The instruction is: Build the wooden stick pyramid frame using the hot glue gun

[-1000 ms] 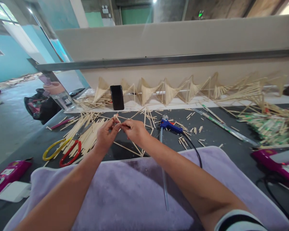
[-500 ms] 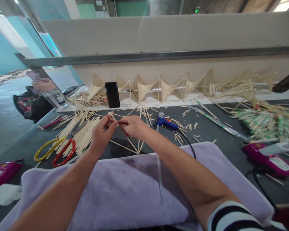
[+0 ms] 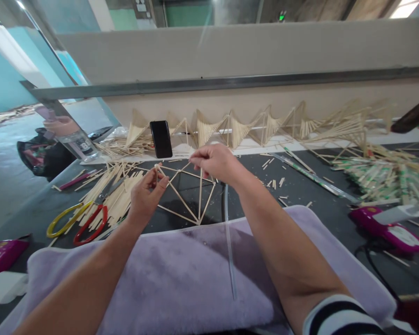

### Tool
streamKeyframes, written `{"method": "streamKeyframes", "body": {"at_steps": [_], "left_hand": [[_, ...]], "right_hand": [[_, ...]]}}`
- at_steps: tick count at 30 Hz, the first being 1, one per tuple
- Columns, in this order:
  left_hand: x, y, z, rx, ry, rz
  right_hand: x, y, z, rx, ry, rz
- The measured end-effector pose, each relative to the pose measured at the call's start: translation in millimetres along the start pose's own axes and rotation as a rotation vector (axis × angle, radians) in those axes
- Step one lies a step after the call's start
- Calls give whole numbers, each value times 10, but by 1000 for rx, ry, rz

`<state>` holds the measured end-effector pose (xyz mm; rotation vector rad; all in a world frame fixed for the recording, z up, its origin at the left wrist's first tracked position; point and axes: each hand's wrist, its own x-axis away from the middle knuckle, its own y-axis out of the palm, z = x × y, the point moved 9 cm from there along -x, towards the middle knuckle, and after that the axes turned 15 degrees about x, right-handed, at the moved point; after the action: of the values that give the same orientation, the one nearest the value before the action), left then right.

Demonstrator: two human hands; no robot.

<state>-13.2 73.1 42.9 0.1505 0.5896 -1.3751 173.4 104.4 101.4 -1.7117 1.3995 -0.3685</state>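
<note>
A frame of thin wooden sticks point(image 3: 184, 204) stands on the dark tabletop, its sticks meeting in a point near the purple towel. My left hand point(image 3: 146, 193) pinches its upper left corner, where a whitish blob shows at the joint. Over the frame's far right side, my right hand point(image 3: 214, 164) has thumb and fingers closed at the end of a thin wooden stick point(image 3: 185, 166). Below that hand a long translucent glue stick point(image 3: 230, 260) hangs down over the towel. My right hand and forearm cover the blue glue gun.
Scissors point(image 3: 87, 223) with yellow and red handles lie by loose sticks point(image 3: 120, 197) on the left. A phone point(image 3: 161, 139) leans before a row of finished stick frames point(image 3: 206, 128). Purple towel point(image 3: 153, 284) in front; bundled sticks point(image 3: 380, 179) and a magenta device point(image 3: 387, 230) at right.
My right hand has left my left hand's fingertips and moved right and slightly away, now over the frame's far side. The blue glue gun has become hidden. My left hand keeps the corner.
</note>
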Motion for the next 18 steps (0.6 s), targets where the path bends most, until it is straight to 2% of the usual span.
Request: {"method": "streamKeyframes", "body": {"at_steps": [3,5,9,13,18], "left_hand": [[1,-1,-11,23,-10,7],[2,3,-21,34,-22,5],[2,9,-21,37,-29,-9],[1,7,-12,23,-28,-17],[-3,-6,10,-5,-5,-8]], "right_hand": [[-33,-295,198,9,77,269],[-56,-357,341,41,114,336],[-142,-130,552,11,132,176],[-175,132,564,-49,76,32],[-201,266,514,-110,10,-14]]}}
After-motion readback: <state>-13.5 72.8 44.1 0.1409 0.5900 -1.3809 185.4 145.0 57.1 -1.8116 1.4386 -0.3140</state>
